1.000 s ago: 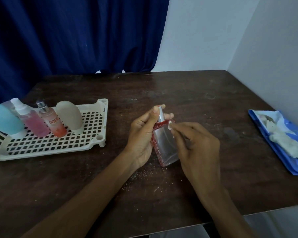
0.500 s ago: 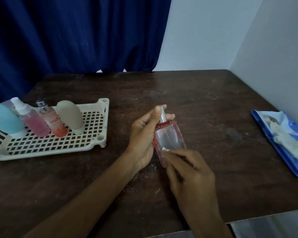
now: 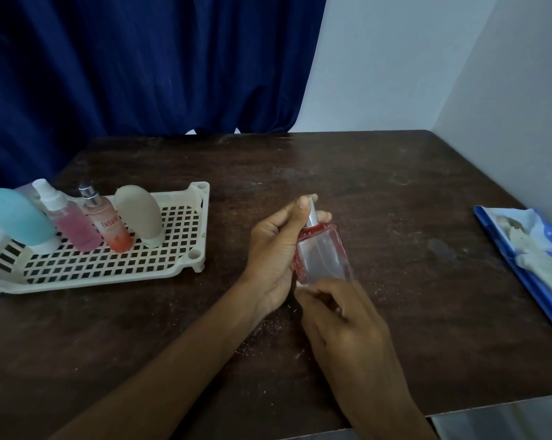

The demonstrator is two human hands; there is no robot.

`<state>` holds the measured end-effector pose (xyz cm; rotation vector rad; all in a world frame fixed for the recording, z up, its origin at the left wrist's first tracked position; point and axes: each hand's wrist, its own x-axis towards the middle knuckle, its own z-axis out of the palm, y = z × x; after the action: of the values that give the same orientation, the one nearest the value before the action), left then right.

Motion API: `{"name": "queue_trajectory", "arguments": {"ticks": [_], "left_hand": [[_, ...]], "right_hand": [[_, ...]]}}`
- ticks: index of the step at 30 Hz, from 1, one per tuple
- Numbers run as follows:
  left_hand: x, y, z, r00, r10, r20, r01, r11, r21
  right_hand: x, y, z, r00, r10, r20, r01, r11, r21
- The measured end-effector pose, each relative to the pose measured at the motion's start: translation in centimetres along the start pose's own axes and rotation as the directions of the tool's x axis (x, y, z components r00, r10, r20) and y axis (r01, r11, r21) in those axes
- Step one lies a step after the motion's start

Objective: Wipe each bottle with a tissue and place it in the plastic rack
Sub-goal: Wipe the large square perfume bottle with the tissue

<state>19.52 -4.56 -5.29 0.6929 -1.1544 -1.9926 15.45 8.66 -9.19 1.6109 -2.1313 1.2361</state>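
My left hand (image 3: 273,249) grips a clear square bottle (image 3: 322,255) with red edges and a silver sprayer, held tilted above the middle of the table. My right hand (image 3: 341,315) is at the bottle's lower end, fingers curled; a scrap of white tissue (image 3: 300,284) shows at its fingertips against the bottle's base. The cream plastic rack (image 3: 185,265) stands at the left and holds a light blue bottle (image 3: 14,217), a pink spray bottle (image 3: 68,223), an orange-pink bottle (image 3: 109,227) and a beige bottle (image 3: 139,214).
A blue tissue pack (image 3: 522,268) with white tissues lies at the table's right edge. The dark wooden table (image 3: 395,192) meets a white wall on the right and a blue curtain behind. Fine white crumbs speckle the table under my hands.
My right hand has slid the tissue down the bottle's face, from near the neck to its base. My left hand keeps the bottle in the same place.
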Motion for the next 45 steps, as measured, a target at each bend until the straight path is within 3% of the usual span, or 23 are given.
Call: {"name": "queue_trajectory", "arguments": {"ticks": [2, 5, 9, 12, 15, 19, 23, 30, 36, 40, 45], "left_hand": [[-0.1, 0.0, 0.1, 1.0, 0.017, -0.001, -0.017, 1.0, 0.02], [-0.4, 0.1, 0.4, 0.999, 0.03, 0.012, -0.03, 0.999, 0.038], [-0.6, 0.2, 0.5, 0.999, 0.033, 0.022, -0.034, 0.998, 0.045], [-0.6, 0.2, 0.4, 0.999, 0.043, 0.016, -0.044, 0.998, 0.053], [-0.5, 0.1, 0.5, 0.997, 0.064, 0.032, -0.066, 0.995, 0.068], [-0.3, 0.1, 0.3, 0.993, 0.094, 0.075, -0.102, 0.99, 0.102], [0.0, 0.4, -0.1, 0.983, 0.134, 0.122, -0.149, 0.981, 0.125], [0.2, 0.4, -0.2, 0.94, 0.281, 0.193, -0.322, 0.918, 0.231], [0.5, 0.3, -0.5, 0.902, 0.357, 0.242, -0.417, 0.867, 0.275], [0.6, 0.2, -0.4, 0.882, 0.366, 0.295, -0.443, 0.859, 0.257], [0.9, 0.1, -0.8, 0.843, 0.399, 0.36, -0.508, 0.81, 0.292]], "right_hand": [[-0.6, 0.2, -0.4, 1.0, -0.021, 0.014, 0.021, 1.0, 0.003], [0.3, -0.3, -0.5, 0.99, -0.13, 0.046, 0.135, 0.979, -0.152], [2.5, -0.9, -0.2, 0.985, -0.174, -0.003, 0.17, 0.966, -0.195], [1.6, 0.0, 0.1, 0.992, -0.124, 0.003, 0.124, 0.986, -0.112], [-0.5, 0.6, -0.2, 0.993, -0.104, 0.052, 0.11, 0.984, -0.139], [-1.4, 1.4, -1.2, 0.984, -0.17, -0.057, 0.163, 0.98, -0.115], [0.0, 1.5, -2.6, 0.981, 0.081, -0.178, -0.057, 0.989, 0.137], [3.3, 1.8, -2.1, 0.902, 0.386, -0.196, -0.289, 0.874, 0.391], [3.1, 2.5, -1.5, 0.906, 0.408, -0.116, -0.343, 0.866, 0.363], [2.1, 3.4, -1.3, 0.874, 0.486, 0.012, -0.447, 0.795, 0.41], [4.0, 2.4, -2.0, 0.871, 0.489, -0.045, -0.389, 0.742, 0.547]]}}
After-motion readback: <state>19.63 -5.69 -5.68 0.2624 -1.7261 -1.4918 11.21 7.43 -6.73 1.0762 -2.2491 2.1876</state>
